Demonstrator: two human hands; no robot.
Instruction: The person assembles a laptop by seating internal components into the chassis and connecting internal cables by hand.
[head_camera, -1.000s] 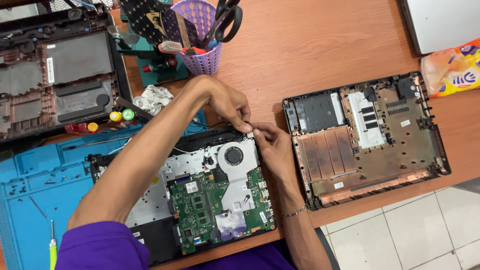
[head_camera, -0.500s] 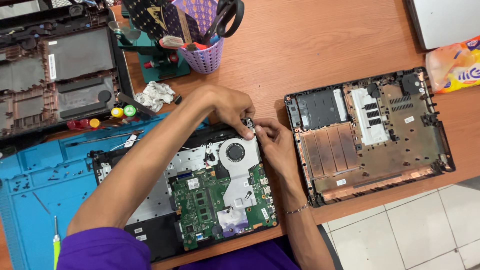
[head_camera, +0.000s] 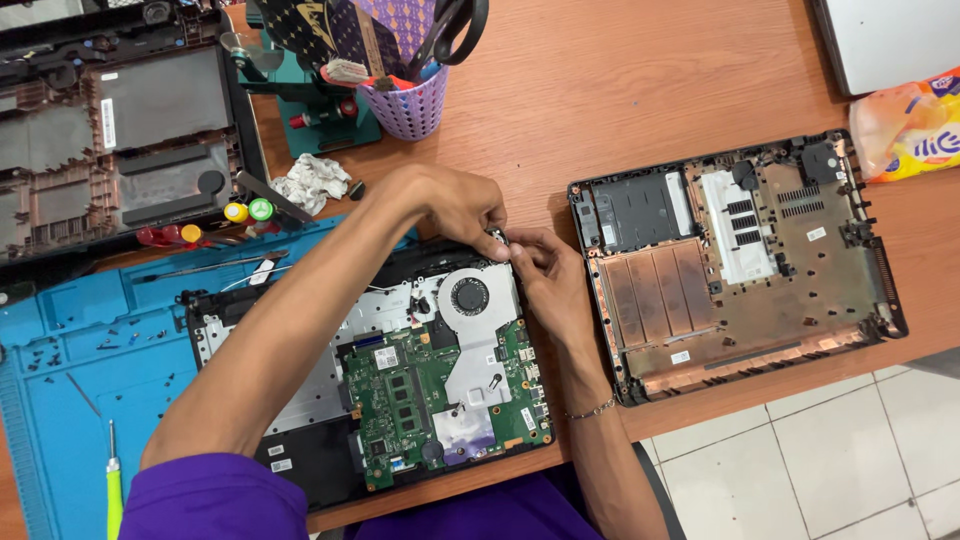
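Opened laptop (head_camera: 400, 380), green board and silver fan exposed, just below fingers, left hand (head_camera: 455, 205) and right hand (head_camera: 545, 275) pinching its top-right corner, blue mat (head_camera: 70, 350) under laptop, wooden desk (head_camera: 620, 90), white tiled floor (head_camera: 800, 450).

Fingertips of left hand (head_camera: 455, 205) and right hand (head_camera: 545, 275) cover the laptop's (head_camera: 420, 380) top-right corner; the small part pinched there is too small to tell. Left forearm hides part of the board's left side. Second chassis (head_camera: 120, 130) cut off at top-left edge, grey lid (head_camera: 890, 40) and yellow packet (head_camera: 910, 125) at right edge, green screwdriver (head_camera: 113, 490) at bottom.
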